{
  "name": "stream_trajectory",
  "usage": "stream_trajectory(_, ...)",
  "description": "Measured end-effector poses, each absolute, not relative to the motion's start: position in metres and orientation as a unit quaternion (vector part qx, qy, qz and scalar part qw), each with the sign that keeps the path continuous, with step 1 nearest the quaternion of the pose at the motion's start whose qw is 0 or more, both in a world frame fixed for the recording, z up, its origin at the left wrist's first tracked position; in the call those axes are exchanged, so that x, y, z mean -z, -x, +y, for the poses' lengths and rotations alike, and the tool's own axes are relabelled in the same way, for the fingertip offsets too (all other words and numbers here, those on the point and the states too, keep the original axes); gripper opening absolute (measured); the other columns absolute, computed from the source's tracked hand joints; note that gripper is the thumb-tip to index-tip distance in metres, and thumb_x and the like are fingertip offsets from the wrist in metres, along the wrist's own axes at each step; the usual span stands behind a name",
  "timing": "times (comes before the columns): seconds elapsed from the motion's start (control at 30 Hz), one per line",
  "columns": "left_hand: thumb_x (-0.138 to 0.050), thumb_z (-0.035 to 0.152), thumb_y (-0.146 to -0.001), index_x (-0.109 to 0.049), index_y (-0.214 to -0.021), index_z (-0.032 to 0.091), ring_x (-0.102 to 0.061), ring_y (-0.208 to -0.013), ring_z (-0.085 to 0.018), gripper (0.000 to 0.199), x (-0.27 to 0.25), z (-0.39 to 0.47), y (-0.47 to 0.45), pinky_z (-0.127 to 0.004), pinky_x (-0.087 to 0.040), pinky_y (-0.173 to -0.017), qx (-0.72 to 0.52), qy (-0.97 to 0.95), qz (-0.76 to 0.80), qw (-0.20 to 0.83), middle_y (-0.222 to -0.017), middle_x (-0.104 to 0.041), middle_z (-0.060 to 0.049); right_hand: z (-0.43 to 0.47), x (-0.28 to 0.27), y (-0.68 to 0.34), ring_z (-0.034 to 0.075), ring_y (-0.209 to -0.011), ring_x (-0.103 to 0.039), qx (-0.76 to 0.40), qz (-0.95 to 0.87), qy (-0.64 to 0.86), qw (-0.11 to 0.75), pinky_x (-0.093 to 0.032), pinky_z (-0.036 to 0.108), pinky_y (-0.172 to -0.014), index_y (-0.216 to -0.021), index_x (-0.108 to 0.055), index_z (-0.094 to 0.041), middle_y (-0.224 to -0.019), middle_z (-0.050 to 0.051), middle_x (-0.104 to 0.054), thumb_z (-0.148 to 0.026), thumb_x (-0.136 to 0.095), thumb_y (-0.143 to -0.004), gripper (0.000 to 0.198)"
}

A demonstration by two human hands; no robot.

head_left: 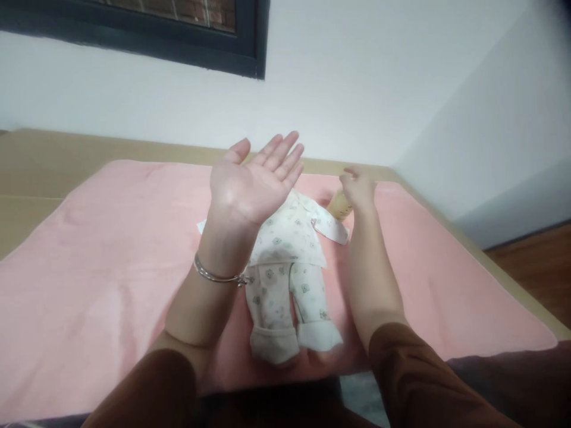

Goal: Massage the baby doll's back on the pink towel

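My left hand [256,178] is raised palm up with its fingers stretched out, and nothing shows in it. A bracelet [218,277] circles that wrist. Behind and below it lies a small white pyjama set with a green print, its top [294,232] and trousers [272,291] laid out with the cuffs towards me. My hand hides the collar end, so I cannot tell whether a doll is inside. Past the sleeve on the right, my right hand [360,187] is closed around a tilted yellow bottle or tube [340,206], partly covered by the fingers.
A pink mat [89,273] covers most of the tan table [40,160]. A white wall [339,89] with a dark-framed window [250,41] rises behind it. Another wall stands at the right, with a brown wooden floor [535,255] below.
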State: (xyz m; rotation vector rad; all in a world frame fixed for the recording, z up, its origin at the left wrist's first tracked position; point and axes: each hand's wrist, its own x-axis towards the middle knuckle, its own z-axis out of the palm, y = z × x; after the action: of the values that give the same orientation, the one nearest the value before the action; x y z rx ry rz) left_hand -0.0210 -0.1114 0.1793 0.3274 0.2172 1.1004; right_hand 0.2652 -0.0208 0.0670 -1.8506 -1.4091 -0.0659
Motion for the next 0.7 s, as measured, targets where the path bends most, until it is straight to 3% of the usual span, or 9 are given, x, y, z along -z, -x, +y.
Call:
stream_trajectory(0.1, -0.012, 0.032, -0.102, -0.034, -0.153, 0.018, -0.046, -0.144, -0.026, 0.057, -0.182, -0.121, 0.018, -0.044, -0.044, -0.113, -0.527, -0.169, 0.117, 0.825, -0.149, -0.051, -0.008, -0.029, -0.080, -0.264, 0.031, -0.136, -0.052, -0.003, -0.547, 0.715, 0.435, -0.037, 0.053, -0.120, -0.133, -0.063, -0.013, -0.149, 0.017, -0.053, -0.035, -0.047, -0.088, 0.052)
stream_trajectory(0.2, -0.019, 0.034, -0.103, -0.033, -0.155, 0.021, -0.038, -0.149, -0.028, 0.055, -0.180, -0.124, 0.013, -0.046, -0.038, -0.119, -0.545, -0.176, 0.104, 0.813, -0.154, -0.048, -0.006, -0.044, -0.098, -0.248, 0.031, -0.147, -0.041, 0.046, -0.575, 0.684, 0.446, -0.034, 0.056, -0.121, -0.141, -0.057, -0.017, -0.156, 0.015, -0.045, -0.040, -0.039, -0.096, 0.054)
stream_trajectory(0.3, -0.025, 0.037, -0.102, -0.027, -0.158, 0.027, -0.021, -0.155, -0.033, 0.056, -0.173, -0.120, 0.003, -0.055, -0.032, -0.121, -0.445, -0.157, 0.120, 0.873, -0.165, -0.033, -0.005, -0.065, -0.114, -0.213, 0.032, -0.152, -0.033, 0.083, -0.631, 0.641, 0.428, -0.031, 0.063, -0.120, -0.152, -0.045, -0.025, -0.162, 0.010, -0.037, -0.047, -0.018, -0.103, 0.060)
stream_trajectory(0.4, -0.029, 0.039, -0.103, -0.029, -0.157, 0.025, -0.014, -0.156, -0.035, 0.056, -0.172, -0.121, -0.008, -0.055, -0.031, -0.122, -0.357, -0.160, 0.119, 0.913, -0.168, -0.025, -0.006, -0.088, -0.125, -0.173, 0.033, -0.156, -0.023, 0.070, -0.686, 0.599, 0.407, -0.025, 0.066, -0.123, -0.156, -0.037, -0.030, -0.168, 0.005, -0.026, -0.055, -0.009, -0.103, 0.064)
stream_trajectory(0.57, -0.016, 0.046, -0.107, -0.037, -0.154, 0.024, -0.021, -0.154, -0.036, 0.056, -0.183, -0.130, -0.013, -0.060, -0.029, -0.121, -0.415, -0.195, 0.100, 0.883, -0.163, -0.036, -0.003, -0.129, -0.134, -0.122, 0.030, -0.160, -0.003, 0.026, -0.771, 0.543, 0.331, -0.009, 0.064, -0.128, -0.161, -0.020, -0.033, -0.171, -0.001, -0.011, -0.068, -0.003, -0.100, 0.072)
stream_trajectory(0.7, -0.012, 0.052, -0.105, -0.041, -0.154, 0.018, -0.026, -0.155, -0.025, 0.066, -0.177, -0.136, -0.006, -0.043, -0.027, -0.125, -0.500, -0.247, 0.180, 0.810, -0.157, -0.047, -0.004, -0.160, -0.131, -0.096, 0.026, -0.160, 0.003, 0.026, -0.830, 0.430, 0.354, -0.002, 0.055, -0.132, -0.162, -0.019, -0.031, -0.171, -0.001, -0.010, -0.066, -0.021, -0.101, 0.070)
